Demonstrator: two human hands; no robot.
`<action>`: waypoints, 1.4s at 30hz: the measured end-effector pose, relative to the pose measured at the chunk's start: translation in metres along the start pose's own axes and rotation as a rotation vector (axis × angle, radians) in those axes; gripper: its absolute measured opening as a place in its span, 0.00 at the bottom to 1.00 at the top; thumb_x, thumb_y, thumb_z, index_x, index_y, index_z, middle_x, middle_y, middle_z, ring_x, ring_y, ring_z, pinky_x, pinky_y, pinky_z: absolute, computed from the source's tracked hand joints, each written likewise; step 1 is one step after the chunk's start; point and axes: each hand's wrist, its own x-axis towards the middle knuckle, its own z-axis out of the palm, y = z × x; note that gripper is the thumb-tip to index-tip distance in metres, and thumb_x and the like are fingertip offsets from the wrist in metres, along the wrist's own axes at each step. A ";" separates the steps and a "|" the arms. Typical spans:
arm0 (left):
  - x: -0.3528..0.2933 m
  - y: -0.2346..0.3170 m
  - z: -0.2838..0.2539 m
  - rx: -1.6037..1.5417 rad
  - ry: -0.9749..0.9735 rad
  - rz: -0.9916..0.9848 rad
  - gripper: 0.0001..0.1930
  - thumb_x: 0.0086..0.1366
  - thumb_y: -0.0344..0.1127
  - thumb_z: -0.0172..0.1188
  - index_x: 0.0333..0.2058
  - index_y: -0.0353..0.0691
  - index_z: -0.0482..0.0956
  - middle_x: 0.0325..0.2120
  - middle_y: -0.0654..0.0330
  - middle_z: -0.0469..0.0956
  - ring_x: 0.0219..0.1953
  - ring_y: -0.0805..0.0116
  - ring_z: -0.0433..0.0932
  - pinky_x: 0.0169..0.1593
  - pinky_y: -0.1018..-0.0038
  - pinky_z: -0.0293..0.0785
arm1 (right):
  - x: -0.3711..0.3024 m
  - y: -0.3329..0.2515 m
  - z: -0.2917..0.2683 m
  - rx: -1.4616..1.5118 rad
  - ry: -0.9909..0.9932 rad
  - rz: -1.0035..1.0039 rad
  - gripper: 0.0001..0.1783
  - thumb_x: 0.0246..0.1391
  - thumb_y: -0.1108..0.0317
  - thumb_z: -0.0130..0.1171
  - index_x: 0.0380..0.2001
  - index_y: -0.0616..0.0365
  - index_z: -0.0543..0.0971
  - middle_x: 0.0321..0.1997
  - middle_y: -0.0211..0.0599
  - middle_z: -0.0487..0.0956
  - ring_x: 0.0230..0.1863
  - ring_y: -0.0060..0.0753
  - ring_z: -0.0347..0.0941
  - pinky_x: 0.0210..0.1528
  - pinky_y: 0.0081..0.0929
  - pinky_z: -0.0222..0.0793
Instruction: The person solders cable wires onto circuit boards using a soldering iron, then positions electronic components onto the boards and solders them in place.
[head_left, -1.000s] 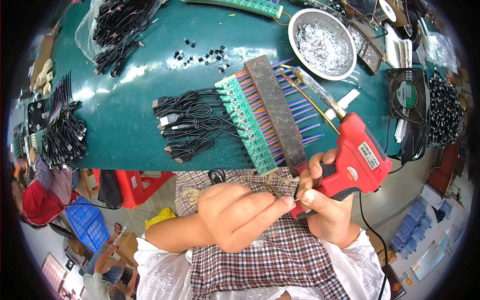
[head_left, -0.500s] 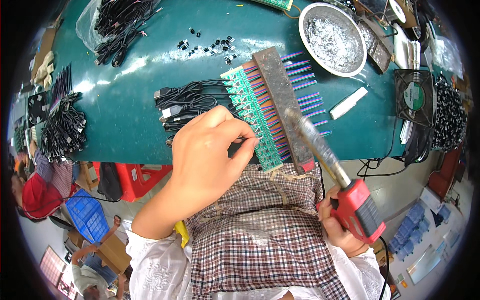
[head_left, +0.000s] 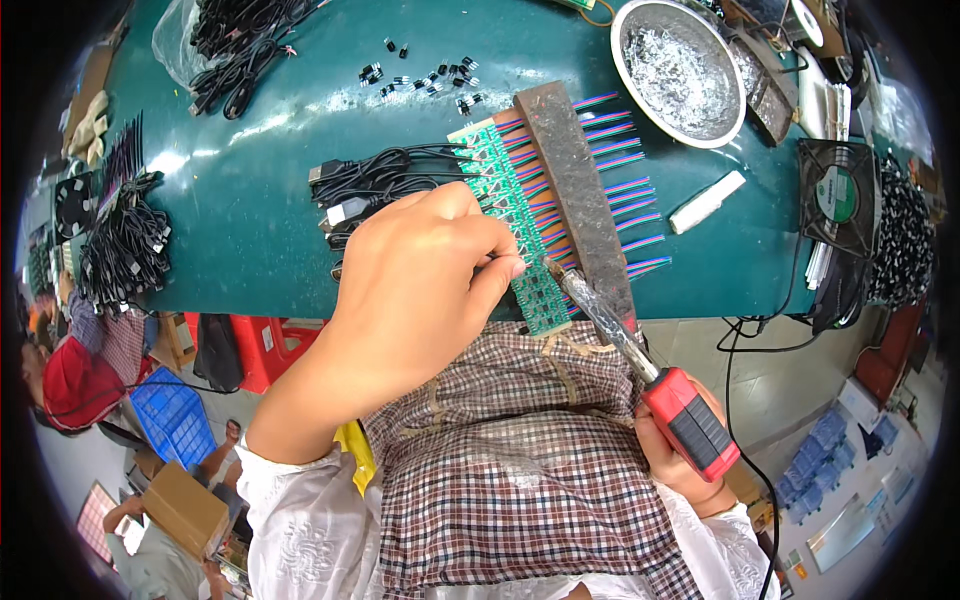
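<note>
While your right fingers (head_left: 650,428) grip the soldering gun (head_left: 695,425), left fingers (head_left: 500,282) pinched closed, contents hidden; on the circuit panel (head_left: 526,240), USB cables (head_left: 405,160) joined toward eleven o'clock, none visible at five.

"What kind of place is this?"
"An electronics workshop: a soldering iron (head_left: 662,388), circuit boards (head_left: 512,205) and heaped cables (head_left: 125,245) at a green tabletop (head_left: 240,225), a co-worker (head_left: 165,572) with a carton (head_left: 187,508) beyond."

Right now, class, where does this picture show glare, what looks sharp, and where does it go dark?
Head view: white glare on the green tabletop, brightest toward its left; head view: red soldering gun fairly sharp; head view: corners fade to black.
</note>
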 end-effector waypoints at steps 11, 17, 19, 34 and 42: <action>0.008 -0.002 -0.002 0.065 -0.030 0.072 0.06 0.56 0.31 0.74 0.30 0.38 0.87 0.25 0.57 0.78 0.30 0.56 0.81 0.34 0.62 0.74 | -0.001 0.003 0.002 0.019 0.017 -0.009 0.10 0.42 0.79 0.68 0.31 0.61 0.81 0.32 0.45 0.79 0.32 0.53 0.78 0.36 0.42 0.75; 0.009 -0.002 -0.003 0.069 -0.036 0.089 0.06 0.55 0.30 0.75 0.30 0.37 0.86 0.25 0.57 0.78 0.30 0.54 0.81 0.34 0.61 0.74 | 0.000 0.005 0.003 0.012 0.011 -0.027 0.10 0.41 0.80 0.67 0.31 0.62 0.80 0.31 0.45 0.79 0.31 0.53 0.78 0.35 0.42 0.75; 0.010 -0.002 -0.003 0.076 -0.039 0.092 0.07 0.55 0.30 0.75 0.30 0.37 0.86 0.25 0.57 0.78 0.30 0.54 0.81 0.34 0.61 0.74 | 0.000 0.006 0.003 0.046 -0.005 -0.014 0.10 0.41 0.79 0.67 0.31 0.62 0.80 0.31 0.46 0.79 0.31 0.53 0.78 0.35 0.42 0.75; 0.009 -0.002 -0.002 0.056 -0.042 0.084 0.06 0.55 0.29 0.75 0.29 0.37 0.85 0.25 0.57 0.79 0.30 0.56 0.83 0.33 0.62 0.75 | -0.007 0.016 -0.005 0.000 -0.016 -0.101 0.16 0.38 0.81 0.73 0.32 0.63 0.78 0.28 0.40 0.77 0.25 0.38 0.75 0.28 0.29 0.70; 0.007 -0.005 -0.002 0.021 -0.058 0.084 0.06 0.54 0.30 0.75 0.30 0.40 0.86 0.26 0.59 0.78 0.33 0.56 0.81 0.36 0.62 0.75 | -0.009 0.002 -0.006 -0.025 -0.010 0.039 0.05 0.47 0.76 0.66 0.29 0.60 0.80 0.28 0.41 0.79 0.29 0.46 0.78 0.34 0.39 0.74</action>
